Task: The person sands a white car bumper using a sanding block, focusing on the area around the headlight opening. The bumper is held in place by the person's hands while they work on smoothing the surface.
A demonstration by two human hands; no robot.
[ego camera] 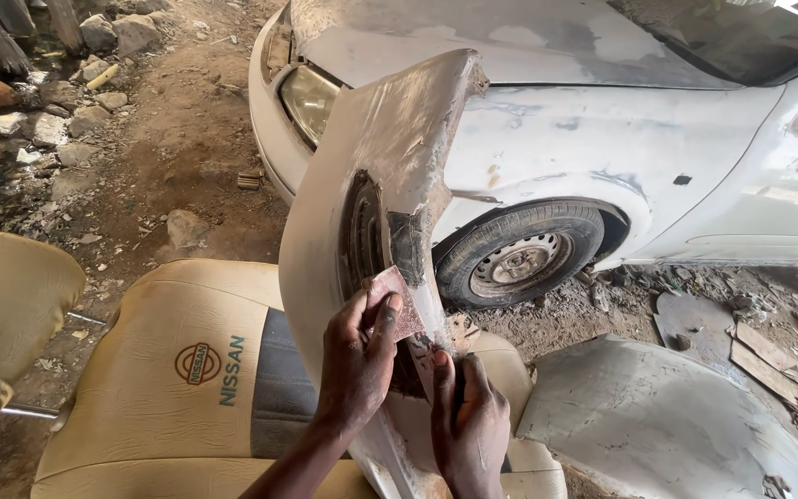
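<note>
Your right hand (pixel 469 427) is clamped around the lower edge of the primer-grey bumper piece (pixel 362 185), which stands upright in front of you on the tan car seat (pixel 187 370), while your left hand (pixel 358 356) pinches a small reddish piece of sandpaper (pixel 403 305) flat against the bumper's edge just above your right hand. Another grey body panel (pixel 658 416) lies on the dirt to your right. Beyond the bumper stands 1 white, patch-sanded car (pixel 602 139), its front wheel (pixel 521 254) on the dusty ground, with rubble (pixel 39 102) far left.
</note>
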